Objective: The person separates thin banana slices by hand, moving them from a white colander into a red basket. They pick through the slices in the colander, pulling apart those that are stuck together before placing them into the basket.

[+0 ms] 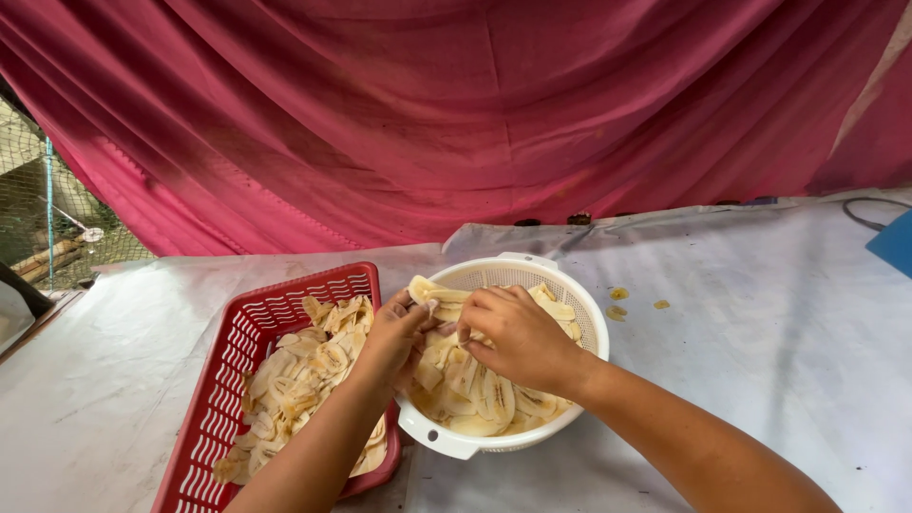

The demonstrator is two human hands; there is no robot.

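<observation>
Both hands in white colander (584,304): left hand (394,334) pinches slice (439,297), right hand (518,337) peels stuck slices apart; red basket (237,351) left, receiving separated slices.

We see a scene in soft, even daylight, moderately bright, with no harsh glare. Light filters through the red cloth backdrop (456,104), giving its far right corner a paler glow. Faint shadows lie beneath the white colander (503,356) and the forearms. The pale table cover (760,342) looks evenly lit. Focus is sharp at centre; the edges bend slightly, and the far left is darker.
</observation>
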